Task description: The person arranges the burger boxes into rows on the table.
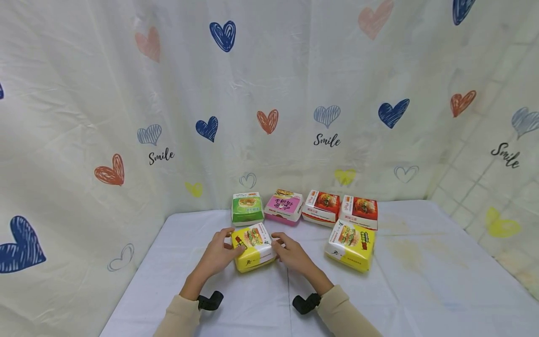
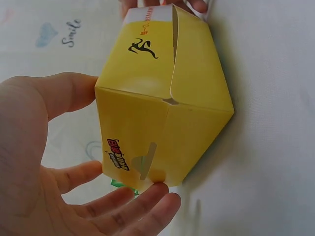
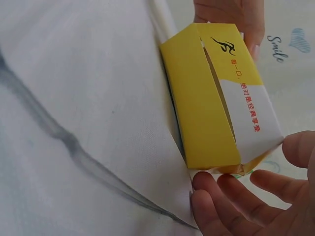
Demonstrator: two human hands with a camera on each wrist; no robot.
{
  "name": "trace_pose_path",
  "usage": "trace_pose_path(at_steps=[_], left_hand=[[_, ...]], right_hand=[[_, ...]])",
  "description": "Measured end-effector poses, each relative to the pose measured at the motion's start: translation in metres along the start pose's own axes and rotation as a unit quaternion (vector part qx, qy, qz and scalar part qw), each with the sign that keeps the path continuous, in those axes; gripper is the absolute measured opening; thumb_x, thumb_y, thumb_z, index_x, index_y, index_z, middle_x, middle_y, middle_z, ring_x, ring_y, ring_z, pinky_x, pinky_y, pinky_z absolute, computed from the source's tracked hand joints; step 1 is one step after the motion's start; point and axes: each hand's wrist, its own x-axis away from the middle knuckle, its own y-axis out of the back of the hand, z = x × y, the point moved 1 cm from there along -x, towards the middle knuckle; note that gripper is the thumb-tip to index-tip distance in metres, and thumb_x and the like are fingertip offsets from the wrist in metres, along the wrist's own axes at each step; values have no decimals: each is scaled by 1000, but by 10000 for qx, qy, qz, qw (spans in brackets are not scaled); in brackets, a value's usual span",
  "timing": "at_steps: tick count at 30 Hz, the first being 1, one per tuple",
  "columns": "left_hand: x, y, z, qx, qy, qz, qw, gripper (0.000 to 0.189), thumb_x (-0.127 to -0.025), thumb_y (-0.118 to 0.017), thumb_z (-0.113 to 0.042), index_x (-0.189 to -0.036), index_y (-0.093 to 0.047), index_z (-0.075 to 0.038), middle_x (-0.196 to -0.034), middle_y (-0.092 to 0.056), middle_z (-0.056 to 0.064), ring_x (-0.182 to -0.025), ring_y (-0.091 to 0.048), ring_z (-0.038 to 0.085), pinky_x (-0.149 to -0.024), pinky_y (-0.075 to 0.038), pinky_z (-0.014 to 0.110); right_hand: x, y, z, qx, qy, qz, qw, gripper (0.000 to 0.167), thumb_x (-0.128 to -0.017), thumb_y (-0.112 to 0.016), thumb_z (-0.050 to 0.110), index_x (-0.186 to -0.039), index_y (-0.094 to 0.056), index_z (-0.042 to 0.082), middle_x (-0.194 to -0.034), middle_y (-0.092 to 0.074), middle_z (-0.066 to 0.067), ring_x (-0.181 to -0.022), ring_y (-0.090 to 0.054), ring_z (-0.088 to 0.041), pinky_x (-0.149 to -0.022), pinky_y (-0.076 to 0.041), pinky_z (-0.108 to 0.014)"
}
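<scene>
A yellow-and-white burger box (image 1: 255, 248) with burger pictures on its lid sits between my hands near the middle of the table. My left hand (image 1: 219, 255) holds its left end; in the left wrist view that hand's thumb touches the upper corner of the box (image 2: 138, 69) and the fingers lie against the end panel. From the other side my right hand (image 1: 293, 255) grips the right end, thumb at a top corner and fingertips at the lower edge of the box (image 3: 202, 103) in the right wrist view. Whether its base touches the table cannot be told.
Behind it stand a green box (image 1: 247, 209), a pink box (image 1: 284, 206) and two red-and-white boxes (image 1: 321, 207), (image 1: 359, 211) in a row. Another yellow box (image 1: 350, 245) is at the right, before the red ones. A white cloth covers the table (image 1: 421, 281); a heart-print curtain (image 1: 286, 70) hangs behind.
</scene>
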Motion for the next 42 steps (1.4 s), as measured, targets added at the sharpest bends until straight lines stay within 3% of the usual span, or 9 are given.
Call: trace_pose_path(at_steps=[11, 23, 29, 37, 42], left_hand=[[-1, -2, 3, 286, -98, -26, 9995, 72, -92, -75, -41, -152, -44, -18, -148, -51, 12, -123, -60, 29, -92, -57, 47], [-1, -4, 4, 356, -343, -91, 9987, 56, -98, -69, -34, -149, -50, -22, -145, -57, 10, -120, -61, 28, -92, -57, 45], [0, -6, 4, 295, -476, -100, 9984, 51, -100, -66, -33, -147, -53, -21, -142, -59, 11, -118, -61, 29, -91, -57, 45], [-2, -5, 9, 123, -398, 315, 9986, 73, -89, -74, -53, -153, -46, -29, -147, -54, 8, -118, -59, 27, -88, -55, 45], [-3, -4, 11, 56, -456, 483, 9978, 80, -87, -75, -56, -155, -42, -32, -150, -51, 8, -119, -58, 27, -89, -55, 46]], right_hand=[[2, 1, 4, -66, -146, 278, 9995, 48, -106, -54, 33, -148, -48, 11, -134, -60, -19, -92, -65, -18, -81, -58, -36], [2, 0, 5, -251, -181, 367, 9988, 65, -101, -62, 35, -158, -36, 15, -159, -42, -17, -119, -62, -29, -88, -58, -41], [2, -1, 2, -181, -212, 272, 9992, 73, -99, -65, 36, -161, -30, 19, -164, -32, -15, -130, -56, -35, -100, -53, -54], [1, -2, -2, -214, -146, 302, 9992, 81, -97, -67, 39, -163, -24, 21, -166, -29, -14, -136, -52, -38, -106, -47, -60], [1, -2, -1, -278, -67, 334, 9990, 85, -96, -69, 40, -163, -23, 17, -166, -28, -14, -135, -52, -39, -104, -49, -59]])
